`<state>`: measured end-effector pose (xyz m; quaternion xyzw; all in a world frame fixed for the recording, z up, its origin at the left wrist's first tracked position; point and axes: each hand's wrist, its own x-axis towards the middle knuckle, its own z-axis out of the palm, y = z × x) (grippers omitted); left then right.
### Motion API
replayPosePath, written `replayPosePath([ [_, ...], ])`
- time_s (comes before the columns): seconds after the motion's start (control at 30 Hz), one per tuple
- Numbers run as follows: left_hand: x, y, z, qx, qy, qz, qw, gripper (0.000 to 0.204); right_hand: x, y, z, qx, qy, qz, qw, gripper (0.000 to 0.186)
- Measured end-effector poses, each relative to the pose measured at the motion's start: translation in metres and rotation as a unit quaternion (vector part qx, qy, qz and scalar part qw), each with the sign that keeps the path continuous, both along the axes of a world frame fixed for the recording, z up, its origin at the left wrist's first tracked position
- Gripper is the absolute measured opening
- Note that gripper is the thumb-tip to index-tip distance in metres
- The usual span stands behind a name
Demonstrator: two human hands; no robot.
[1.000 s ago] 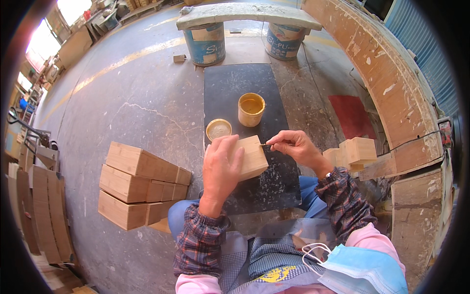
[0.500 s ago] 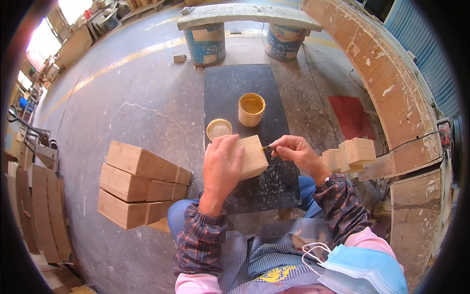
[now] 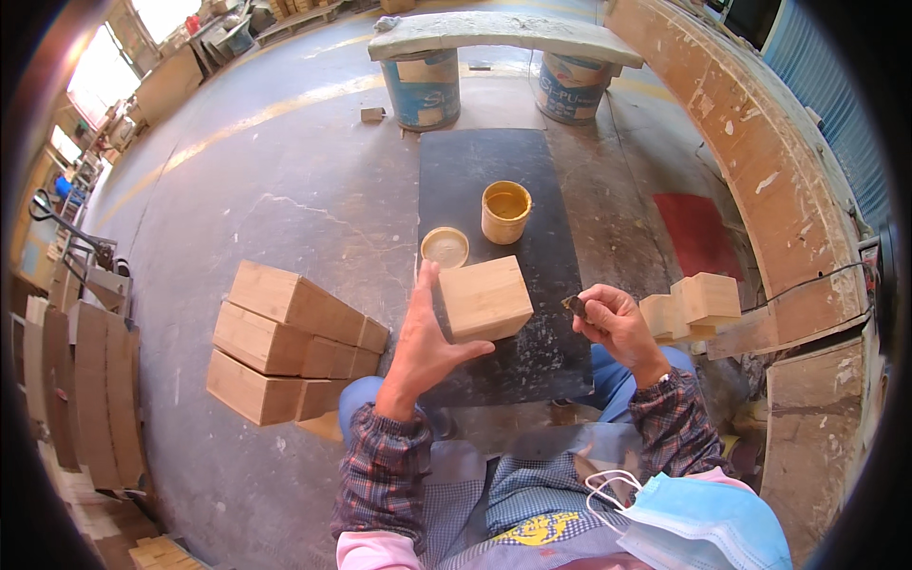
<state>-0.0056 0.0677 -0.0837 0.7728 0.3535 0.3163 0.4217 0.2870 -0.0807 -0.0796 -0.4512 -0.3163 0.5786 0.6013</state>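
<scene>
Above the black board (image 3: pixel 480 166), a wooden block (image 3: pixel 486 296) looks longest crosswise.

a grey concrete floor (image 3: pixel 218 218) spreads through the workshop, cracked and scuffed, crossed by a worn yellowish stripe (image 3: pixel 285 108). glaring daylight fills the windows (image 3: pixel 103 76) at upper left. beyond, a pale, crusted slab (image 3: pixel 503 36) rests on two blue buckets (image 3: pixel 424 90). rightward stand a paint-flecked wooden panel (image 3: pixel 741 123) and blue corrugated sheeting (image 3: pixel 817 104); a dark red sheet (image 3: pixel 698 233) lies nearby.
</scene>
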Motion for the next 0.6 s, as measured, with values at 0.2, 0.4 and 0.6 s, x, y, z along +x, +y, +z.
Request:
replayPosePath([
  [0.2, 0.01, -0.001, -0.001, -0.088, -0.025, -0.024, 0.996, 0.111, 0.007, -0.012, 0.0, 0.007, -0.004, -0.025, 1.0, 0.015],
  [0.4, 0.026, -0.019, 0.025, 0.075, 0.042, -0.032, 0.996, 0.104, 0.012, -0.024, 0.003, 0.015, 0.008, -0.041, 0.999, 0.015],
  [0.6, 0.035, -0.026, 0.043, 0.172, 0.208, -0.076, 0.96, 0.103, 0.006, -0.027, 0.006, 0.019, -0.005, -0.022, 1.0, 0.014],
])
